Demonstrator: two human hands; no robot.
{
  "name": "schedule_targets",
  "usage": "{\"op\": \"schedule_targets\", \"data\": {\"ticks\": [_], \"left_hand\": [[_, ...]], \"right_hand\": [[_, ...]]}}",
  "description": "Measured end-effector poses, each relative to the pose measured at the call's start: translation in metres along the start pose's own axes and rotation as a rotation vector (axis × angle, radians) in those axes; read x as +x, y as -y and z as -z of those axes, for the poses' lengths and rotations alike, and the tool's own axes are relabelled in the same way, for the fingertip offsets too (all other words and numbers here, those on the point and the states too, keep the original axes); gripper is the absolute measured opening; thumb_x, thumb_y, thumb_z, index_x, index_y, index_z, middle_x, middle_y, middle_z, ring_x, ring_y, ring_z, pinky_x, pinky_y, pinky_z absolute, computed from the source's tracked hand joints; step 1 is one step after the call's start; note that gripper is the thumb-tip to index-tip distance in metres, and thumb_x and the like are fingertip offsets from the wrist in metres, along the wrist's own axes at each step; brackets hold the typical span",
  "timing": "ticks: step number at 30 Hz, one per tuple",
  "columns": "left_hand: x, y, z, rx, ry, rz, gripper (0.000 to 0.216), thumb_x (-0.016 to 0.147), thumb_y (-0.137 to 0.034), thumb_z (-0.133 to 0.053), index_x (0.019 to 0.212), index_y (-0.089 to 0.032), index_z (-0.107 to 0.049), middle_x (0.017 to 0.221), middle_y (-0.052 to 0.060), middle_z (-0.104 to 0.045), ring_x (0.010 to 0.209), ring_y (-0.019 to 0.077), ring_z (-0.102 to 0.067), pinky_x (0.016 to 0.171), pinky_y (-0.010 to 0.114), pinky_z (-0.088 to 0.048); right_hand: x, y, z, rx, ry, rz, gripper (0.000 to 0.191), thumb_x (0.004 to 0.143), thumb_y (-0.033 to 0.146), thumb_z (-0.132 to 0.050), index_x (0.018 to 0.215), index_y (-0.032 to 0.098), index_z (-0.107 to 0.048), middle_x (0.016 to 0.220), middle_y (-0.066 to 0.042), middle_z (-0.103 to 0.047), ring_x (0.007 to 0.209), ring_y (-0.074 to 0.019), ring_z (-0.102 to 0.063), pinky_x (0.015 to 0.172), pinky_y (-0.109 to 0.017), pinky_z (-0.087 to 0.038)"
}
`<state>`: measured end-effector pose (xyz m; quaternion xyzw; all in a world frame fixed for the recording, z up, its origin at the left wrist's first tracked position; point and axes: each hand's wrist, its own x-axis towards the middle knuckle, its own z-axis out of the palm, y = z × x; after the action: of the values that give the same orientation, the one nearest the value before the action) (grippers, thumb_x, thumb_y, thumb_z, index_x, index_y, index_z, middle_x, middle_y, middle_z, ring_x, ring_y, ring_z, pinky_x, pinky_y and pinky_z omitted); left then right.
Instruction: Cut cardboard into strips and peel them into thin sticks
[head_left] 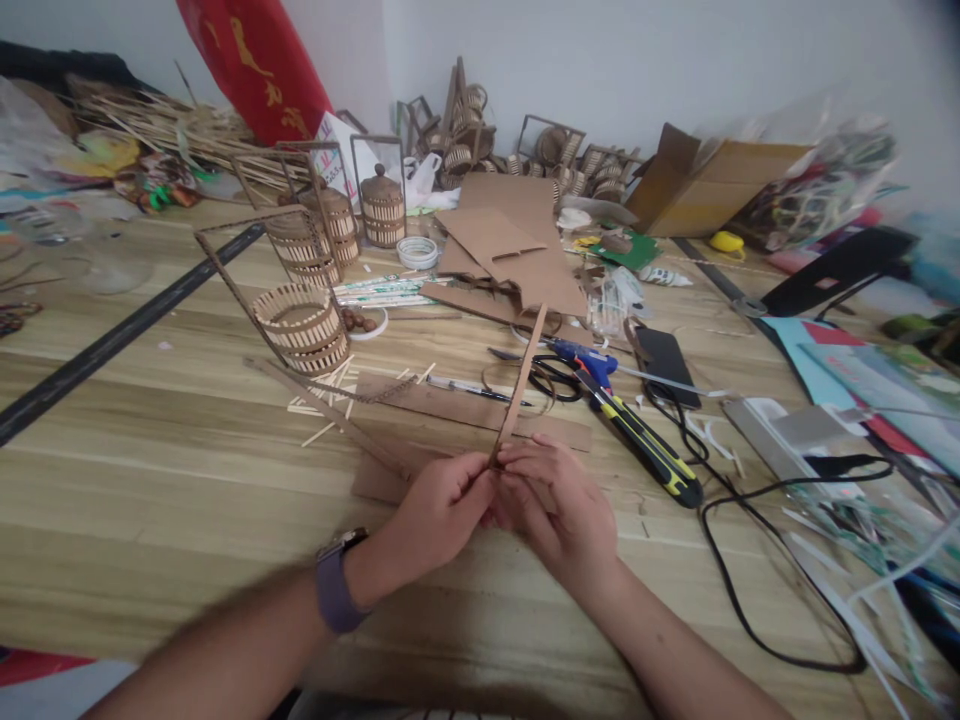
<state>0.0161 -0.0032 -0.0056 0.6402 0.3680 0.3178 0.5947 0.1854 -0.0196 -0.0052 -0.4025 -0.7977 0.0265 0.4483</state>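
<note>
Left hand (442,505): your fingers pinch the strip's lower end.
Right hand (559,510): your fingers pinch the same end.
Cardboard strip (521,385): rises tilted above the wooden table (150,470), utility knife (649,450) nearby.

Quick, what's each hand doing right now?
Left hand: grip shut on the cardboard strip, at its lower end.
Right hand: pinching the same strip's lower end.
</note>
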Motion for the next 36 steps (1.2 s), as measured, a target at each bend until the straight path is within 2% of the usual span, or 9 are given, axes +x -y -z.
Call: {"op": "schedule_targets", "data": {"ticks": [8,13,15,19,22,26,29,32,36], "left_hand": [[-0.0010,-0.0007,0.0048,0.182,0.026,-0.073,0.033,0.097,-0.028,-0.040,0.071,-0.017,-0.056,0.063,0.000,-0.062,0.059,0.0129,-0.057,0.056,0.022,-0.039],[0.0000,-0.0028,0.0087,0.317,0.072,-0.169,0.033,0.097,-0.027,-0.040,0.070,-0.018,-0.057,0.069,0.002,-0.064,0.065,0.0142,-0.058,0.063,0.024,-0.040],[0.0009,-0.0020,0.0089,0.306,0.075,-0.157,0.031,0.097,-0.028,-0.040,0.074,-0.018,-0.057,0.072,0.002,-0.065,0.067,0.0149,-0.059,0.064,0.024,-0.041],[0.0017,0.0008,0.0071,0.219,0.041,-0.090,0.030,0.097,-0.038,-0.044,0.090,-0.016,-0.061,0.083,0.004,-0.068,0.075,0.0175,-0.061,0.066,0.025,-0.044],[0.0015,0.0026,0.0058,0.172,0.017,-0.070,0.034,0.098,-0.041,-0.043,0.092,-0.014,-0.063,0.085,0.005,-0.068,0.077,0.0185,-0.062,0.067,0.026,-0.046],[0.0015,0.0028,0.0048,0.133,-0.007,-0.048,0.032,0.097,-0.038,-0.042,0.087,-0.015,-0.060,0.078,0.005,-0.066,0.070,0.0180,-0.061,0.063,0.026,-0.046],[0.0015,0.0012,0.0040,0.114,-0.012,-0.051,0.032,0.097,-0.037,-0.042,0.079,-0.017,-0.058,0.072,0.003,-0.065,0.066,0.0169,-0.061,0.062,0.025,-0.046],[0.0003,-0.0005,0.0033,0.077,-0.006,-0.054,0.033,0.098,-0.035,-0.041,0.075,-0.018,-0.056,0.069,0.002,-0.066,0.065,0.0155,-0.061,0.062,0.023,-0.046],[-0.0015,-0.0020,0.0033,0.105,0.000,-0.062,0.033,0.098,-0.032,-0.041,0.073,-0.017,-0.057,0.068,0.002,-0.066,0.064,0.0152,-0.061,0.061,0.023,-0.045]], "right_hand": [[-0.0042,0.0019,-0.0010,0.114,-0.060,-0.186,0.009,0.096,0.021,-0.055,0.099,0.028,-0.059,0.088,-0.001,-0.076,0.088,-0.0199,-0.073,0.092,-0.043,-0.052],[-0.0020,0.0044,-0.0003,0.171,-0.135,-0.344,0.005,0.097,0.027,-0.055,0.094,0.026,-0.059,0.081,-0.002,-0.073,0.076,-0.0183,-0.072,0.073,-0.034,-0.056],[-0.0011,0.0044,0.0001,0.169,-0.135,-0.316,0.004,0.096,0.026,-0.055,0.094,0.026,-0.058,0.082,-0.002,-0.074,0.078,-0.0189,-0.072,0.072,-0.035,-0.057],[0.0010,0.0049,0.0015,0.103,-0.060,-0.100,0.010,0.094,0.019,-0.053,0.098,0.028,-0.056,0.086,-0.002,-0.075,0.084,-0.0205,-0.073,0.083,-0.043,-0.056],[0.0021,0.0043,0.0016,0.055,-0.016,-0.031,0.015,0.093,0.015,-0.054,0.101,0.028,-0.056,0.089,-0.001,-0.075,0.086,-0.0201,-0.073,0.087,-0.044,-0.055],[0.0017,0.0004,-0.0002,0.007,0.016,-0.027,0.015,0.092,0.017,-0.059,0.103,0.026,-0.059,0.098,-0.005,-0.075,0.096,-0.0221,-0.071,0.086,-0.043,-0.055],[0.0010,-0.0014,-0.0006,0.015,0.028,-0.035,0.015,0.092,0.014,-0.058,0.101,0.026,-0.061,0.100,-0.005,-0.075,0.100,-0.0222,-0.070,0.091,-0.045,-0.053],[0.0013,-0.0001,0.0000,0.080,-0.002,-0.104,0.015,0.092,0.014,-0.058,0.099,0.027,-0.061,0.097,-0.003,-0.075,0.099,-0.0216,-0.070,0.091,-0.044,-0.052],[0.0011,0.0031,0.0004,0.188,-0.042,-0.252,0.011,0.094,0.018,-0.057,0.096,0.027,-0.062,0.093,-0.002,-0.075,0.094,-0.0198,-0.070,0.085,-0.039,-0.054]]}}
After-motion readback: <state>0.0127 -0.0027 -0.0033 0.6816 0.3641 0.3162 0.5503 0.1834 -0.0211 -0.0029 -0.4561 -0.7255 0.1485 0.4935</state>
